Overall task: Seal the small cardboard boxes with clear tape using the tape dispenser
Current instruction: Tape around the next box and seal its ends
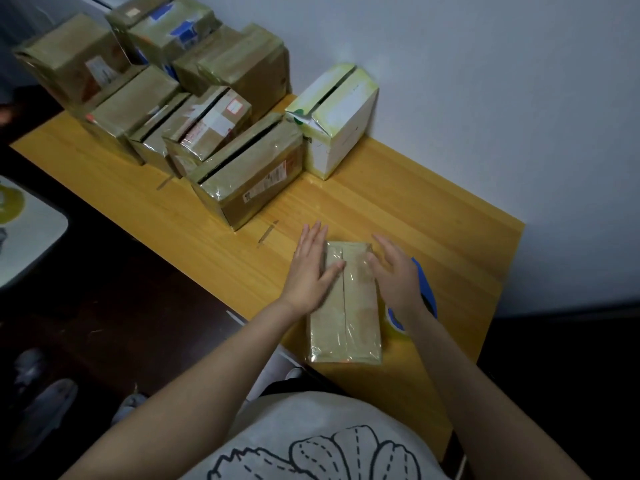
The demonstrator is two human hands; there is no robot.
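A small flat cardboard box point(346, 317), wrapped in glossy clear tape with a seam down its middle, lies on the wooden table point(214, 230) in front of me. My left hand point(310, 268) lies with straight fingers on the box's far left part, thumb across the top. My right hand point(394, 275) rests flat at the box's far right edge. Just right of the box, a blue tape dispenser point(427, 292) lies mostly hidden behind my right hand and wrist.
Several taped brown boxes point(249, 174) stand piled at the table's far left. A white and green box point(334, 123) with a slit top stands beside them against the wall. The table's right edge runs close to the dispenser.
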